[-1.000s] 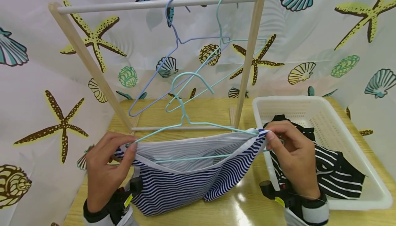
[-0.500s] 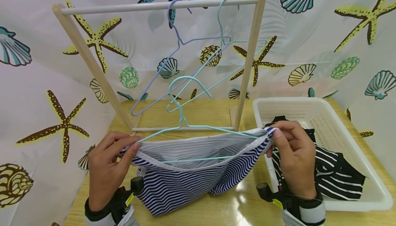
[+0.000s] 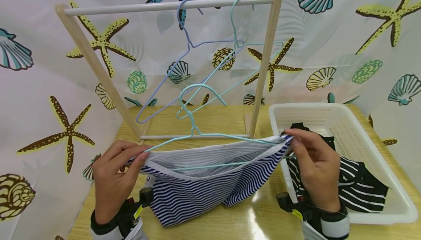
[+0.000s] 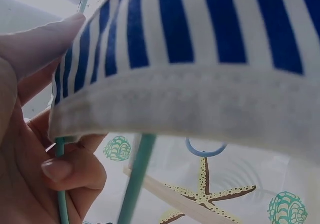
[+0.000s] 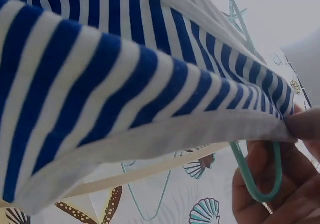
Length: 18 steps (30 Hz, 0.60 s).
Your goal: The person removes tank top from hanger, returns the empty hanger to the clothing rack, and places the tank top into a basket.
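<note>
A blue-and-white striped top with white edging hangs stretched between both hands. A light teal hanger runs inside its opening, hook upward. My left hand pinches the top's left corner together with the hanger's arm. In the left wrist view, a curled finger lies across the teal wire below the edging. My right hand pinches the right corner between thumb and forefinger. The hanger's rounded end pokes out below the fabric in the right wrist view, beside the right hand's curled fingers.
Behind the top stands a wooden rack with a white rail. A purple-blue hanger and another teal hanger hang on it. At right, a white basket holds black-and-white striped clothing on the wooden table.
My right hand has moved a little to the right, drawing the top's right corner outward. The held hanger's hook sits slightly lower. My left hand keeps its grip with little movement.
</note>
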Motion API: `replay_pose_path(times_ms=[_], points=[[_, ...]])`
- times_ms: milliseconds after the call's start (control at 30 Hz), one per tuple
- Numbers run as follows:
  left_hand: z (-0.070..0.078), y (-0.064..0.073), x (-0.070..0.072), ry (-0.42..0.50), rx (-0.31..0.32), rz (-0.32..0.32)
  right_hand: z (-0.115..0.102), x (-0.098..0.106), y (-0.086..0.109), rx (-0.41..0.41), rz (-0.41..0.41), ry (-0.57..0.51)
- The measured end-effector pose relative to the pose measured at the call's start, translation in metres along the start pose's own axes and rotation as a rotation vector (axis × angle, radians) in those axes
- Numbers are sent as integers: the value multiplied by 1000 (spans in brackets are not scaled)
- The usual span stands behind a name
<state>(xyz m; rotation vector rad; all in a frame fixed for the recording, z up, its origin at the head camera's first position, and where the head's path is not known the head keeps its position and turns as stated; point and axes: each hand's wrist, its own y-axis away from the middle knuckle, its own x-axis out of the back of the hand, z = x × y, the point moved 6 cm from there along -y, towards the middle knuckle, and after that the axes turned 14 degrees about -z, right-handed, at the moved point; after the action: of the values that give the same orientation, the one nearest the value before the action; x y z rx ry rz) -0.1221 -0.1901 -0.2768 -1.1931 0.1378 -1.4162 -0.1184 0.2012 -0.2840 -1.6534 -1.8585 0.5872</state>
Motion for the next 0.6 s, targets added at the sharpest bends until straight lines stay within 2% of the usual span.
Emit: replay_pose_path(times_ms=[200, 433, 600], points=[[-2, -1, -2, 0, 15, -16, 0, -6, 1, -6, -114, 7], [-2, -1, -3, 8, 10, -18, 1, -7, 3, -39, -166, 221], [1, -3, -5, 29, -16, -31, 2, -6, 1, -27, -142, 132]])
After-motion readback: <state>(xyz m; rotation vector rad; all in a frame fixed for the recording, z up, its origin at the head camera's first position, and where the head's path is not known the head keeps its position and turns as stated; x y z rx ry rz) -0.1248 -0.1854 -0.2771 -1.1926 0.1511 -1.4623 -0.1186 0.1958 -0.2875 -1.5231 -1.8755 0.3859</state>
